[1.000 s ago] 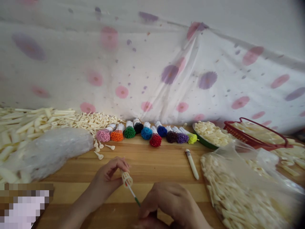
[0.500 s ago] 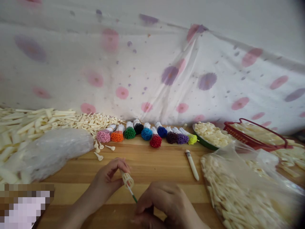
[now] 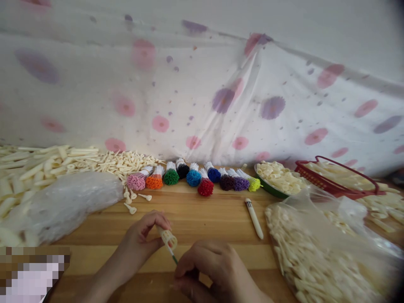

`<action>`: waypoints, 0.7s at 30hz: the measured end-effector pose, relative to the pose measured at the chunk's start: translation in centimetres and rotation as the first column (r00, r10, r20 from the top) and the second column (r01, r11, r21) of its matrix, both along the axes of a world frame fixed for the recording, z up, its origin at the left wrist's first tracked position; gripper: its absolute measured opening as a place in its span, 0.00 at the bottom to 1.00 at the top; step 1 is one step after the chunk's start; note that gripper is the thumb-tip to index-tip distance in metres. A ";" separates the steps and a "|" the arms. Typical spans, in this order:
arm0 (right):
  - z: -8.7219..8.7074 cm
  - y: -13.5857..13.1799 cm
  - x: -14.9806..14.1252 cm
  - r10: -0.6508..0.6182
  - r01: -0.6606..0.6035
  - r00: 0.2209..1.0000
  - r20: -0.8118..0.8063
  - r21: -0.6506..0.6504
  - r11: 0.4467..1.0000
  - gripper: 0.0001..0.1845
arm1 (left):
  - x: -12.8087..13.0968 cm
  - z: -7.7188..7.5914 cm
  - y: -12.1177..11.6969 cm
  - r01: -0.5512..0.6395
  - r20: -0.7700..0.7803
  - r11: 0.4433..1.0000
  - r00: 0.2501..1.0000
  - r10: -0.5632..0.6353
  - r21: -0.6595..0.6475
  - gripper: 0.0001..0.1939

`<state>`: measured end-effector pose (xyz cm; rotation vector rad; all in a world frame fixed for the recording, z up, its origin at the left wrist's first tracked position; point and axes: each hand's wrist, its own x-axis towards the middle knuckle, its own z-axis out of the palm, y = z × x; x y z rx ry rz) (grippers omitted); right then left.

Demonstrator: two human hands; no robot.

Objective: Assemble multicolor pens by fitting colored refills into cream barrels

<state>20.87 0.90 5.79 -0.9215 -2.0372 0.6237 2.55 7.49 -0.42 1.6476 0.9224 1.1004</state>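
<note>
My left hand (image 3: pixel 148 231) pinches a cream slotted plastic tube (image 3: pixel 168 239), its open slotted end facing down and to the right. Something orange-red shows through the slots. A white pen refill with a green end (image 3: pixel 172 255) runs from the tube's opening to my right hand (image 3: pixel 211 265), whose fingers are closed on the green end. Behind my hands stands a row of refill bundles in many colours, among them a green bundle (image 3: pixel 171 174) and a red bundle (image 3: pixel 205 187). An assembled cream multicolour pen (image 3: pixel 254 219) lies to the right.
Cream tubes (image 3: pixel 41 166) and small cream parts (image 3: pixel 126 162) are heaped at the left, beside a clear plastic bag (image 3: pixel 82 202). On the right are a green-rimmed bowl (image 3: pixel 268 189), a red basket (image 3: pixel 341 191) and a large bag of cream parts (image 3: pixel 315 248).
My right hand has moved slightly left, closer to the tube, and less of the refill shows between them. My left hand keeps its hold on the tube.
</note>
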 end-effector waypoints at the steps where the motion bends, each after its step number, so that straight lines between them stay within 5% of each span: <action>1: 0.0 0.1 0.1 -0.016 0.016 1.000 -0.010 -0.023 1.000 0.08 | 0.0 0.1 -0.1 -0.017 -0.012 1.000 1.000 0.017 -0.001 0.07; 5: -0.3 1.0 0.8 -0.126 0.077 0.982 -0.141 -0.308 0.948 0.07 | 0.1 1.0 -0.6 -0.099 -0.071 0.995 0.993 0.098 -0.003 0.09; 8: -0.7 2.3 1.6 -0.103 -0.123 0.923 -0.370 -0.540 0.833 0.14 | 0.1 1.9 -0.9 -0.132 -0.153 0.991 0.979 0.132 0.012 0.09; 13: -1.3 3.3 1.9 -0.116 -0.316 0.827 -0.550 -0.625 0.714 0.18 | 0.4 2.6 -1.4 -0.161 -0.193 0.987 0.967 0.164 0.027 0.08; 21: -1.5 3.1 2.0 -0.159 -0.229 0.836 -0.526 -0.596 0.770 0.16 | 0.4 2.7 -1.6 -0.185 -0.222 0.983 0.958 0.181 0.005 0.05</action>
